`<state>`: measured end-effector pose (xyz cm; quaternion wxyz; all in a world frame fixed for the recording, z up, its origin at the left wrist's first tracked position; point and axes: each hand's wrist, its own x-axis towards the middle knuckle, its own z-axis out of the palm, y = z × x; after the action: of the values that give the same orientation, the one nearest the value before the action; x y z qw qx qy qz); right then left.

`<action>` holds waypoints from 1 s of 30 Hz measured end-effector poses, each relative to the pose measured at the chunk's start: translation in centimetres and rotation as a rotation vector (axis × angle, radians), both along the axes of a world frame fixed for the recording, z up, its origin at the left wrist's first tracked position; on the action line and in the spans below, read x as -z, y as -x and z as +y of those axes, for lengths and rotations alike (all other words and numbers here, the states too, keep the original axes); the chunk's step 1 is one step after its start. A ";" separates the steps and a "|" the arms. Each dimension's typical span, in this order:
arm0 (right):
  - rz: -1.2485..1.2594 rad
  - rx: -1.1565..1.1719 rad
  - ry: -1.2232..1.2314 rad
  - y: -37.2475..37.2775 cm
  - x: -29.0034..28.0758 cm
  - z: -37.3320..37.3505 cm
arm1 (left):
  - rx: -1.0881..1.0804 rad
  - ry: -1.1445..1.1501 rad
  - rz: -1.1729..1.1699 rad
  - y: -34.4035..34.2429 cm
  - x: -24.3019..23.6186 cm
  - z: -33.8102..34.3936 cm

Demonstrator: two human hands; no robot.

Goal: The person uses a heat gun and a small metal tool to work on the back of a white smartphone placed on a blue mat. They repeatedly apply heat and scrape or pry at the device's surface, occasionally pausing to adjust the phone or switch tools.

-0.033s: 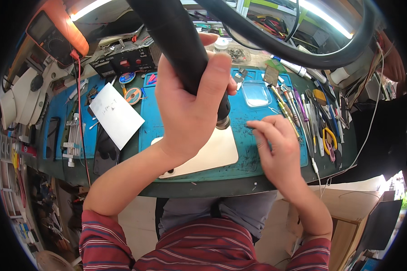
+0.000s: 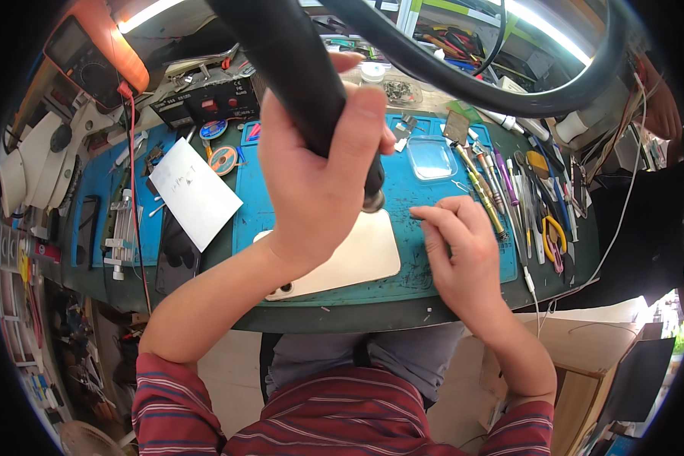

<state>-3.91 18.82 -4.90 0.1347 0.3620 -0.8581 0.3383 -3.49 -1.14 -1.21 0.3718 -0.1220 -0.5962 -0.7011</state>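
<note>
My left hand (image 2: 315, 178) is wrapped round the black handle of a hot air gun (image 2: 292, 72), tilted with its metal nozzle downward. Under the nozzle lies a pale gold smartphone (image 2: 353, 254), back side up, with camera lenses at its lower left corner. My left wrist and hand hide part of the phone. To the right of the phone, my right hand (image 2: 463, 247) hovers over the blue mat (image 2: 403, 277). Its index finger points left and the thumb stands apart; I see nothing held there.
A white paper card (image 2: 194, 194) and solder reels (image 2: 223, 160) lie to the left. A clear plastic box (image 2: 431, 158) sits behind my right hand. Screwdrivers, tweezers and pliers (image 2: 552, 235) crowd the right side. The thick black hose (image 2: 471, 83) arches overhead.
The hot air gun and my left hand have shifted slightly to the left and up. My right hand has moved a little to the left. The phone stays in place.
</note>
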 end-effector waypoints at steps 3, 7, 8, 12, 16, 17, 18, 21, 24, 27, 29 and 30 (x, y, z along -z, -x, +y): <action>-0.012 0.039 0.017 -0.3 0.7 -0.9 | -0.091 -0.013 0.008 0.3 -0.3 -0.3; -0.001 0.046 0.043 -0.4 0.9 -2.4 | -0.004 0.018 0.012 -0.1 0.4 -0.7; 0.010 0.047 0.044 -0.4 0.7 -2.5 | -0.022 0.007 0.015 0.0 0.2 -0.8; 0.053 0.026 0.041 -0.1 1.3 -2.5 | -0.055 -0.013 0.023 0.0 -0.7 -1.2; 0.045 0.012 0.052 0.2 1.6 -2.4 | -0.042 -0.035 0.008 0.0 -0.3 -1.2; 0.038 0.012 0.058 0.2 1.6 -2.4 | -0.038 -0.038 0.004 0.0 -0.3 -1.2; 0.038 0.013 0.053 0.2 1.6 -2.4 | -0.036 -0.041 0.005 0.0 -0.3 -1.1; 0.040 0.011 0.048 0.3 1.6 -2.4 | -0.033 -0.038 0.009 0.0 -0.3 -1.1; 0.044 0.005 0.047 0.3 1.7 -2.3 | -0.034 -0.029 0.016 0.0 -0.3 -1.2; 0.062 -0.002 0.040 0.4 1.6 -2.3 | -0.030 -0.036 0.021 0.1 -0.3 -1.2; 0.088 -0.011 0.032 0.5 1.6 -2.3 | -0.022 -0.037 0.027 0.1 -0.3 -1.3; 0.086 -0.012 0.029 0.5 1.5 -2.3 | -0.020 -0.038 0.019 0.1 -0.2 -1.2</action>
<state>-4.42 16.50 -6.44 0.1744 0.3795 -0.8444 0.3356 -3.61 -2.35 -1.00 0.3866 -0.1153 -0.5804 -0.7074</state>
